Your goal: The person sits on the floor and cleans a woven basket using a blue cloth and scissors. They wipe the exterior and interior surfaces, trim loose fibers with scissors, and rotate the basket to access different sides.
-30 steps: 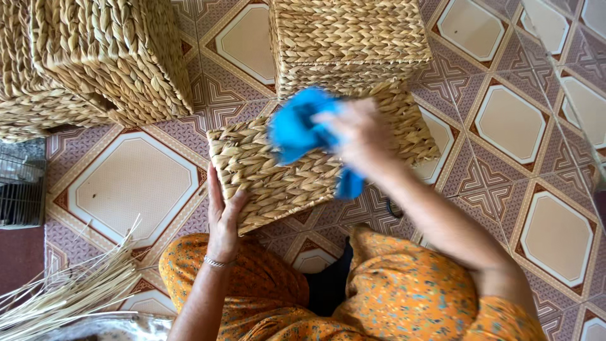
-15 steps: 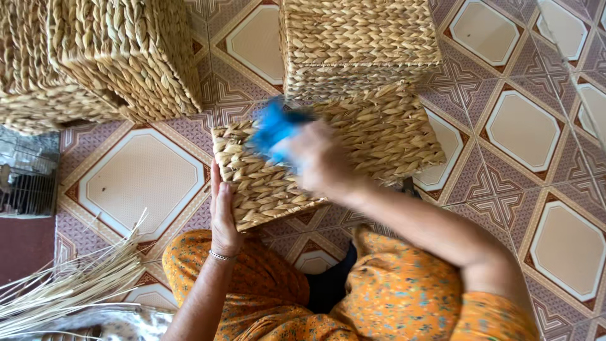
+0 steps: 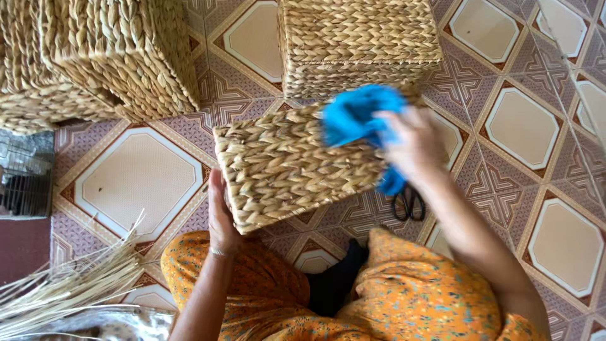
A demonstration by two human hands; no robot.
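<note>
A woven straw basket [image 3: 284, 167] lies tilted on the tiled floor in front of my knees. My left hand [image 3: 221, 218] presses flat against its near left corner and steadies it. My right hand [image 3: 413, 148] grips a bright blue cloth [image 3: 356, 117] and holds it against the basket's right part. Part of the cloth hangs below my right hand. Black scissors [image 3: 409, 203] lie on the floor just under my right wrist.
More woven baskets stand at the back: one [image 3: 356, 41] right behind the held basket, a stack [image 3: 95, 60] at the upper left. Loose dry straw strands [image 3: 69, 287] lie at the lower left. A dark wire object [image 3: 25, 186] sits at the left edge.
My right hand has swept the blue cloth across the basket, leftward and now back to the right. The left hand has stayed on the basket's corner.
</note>
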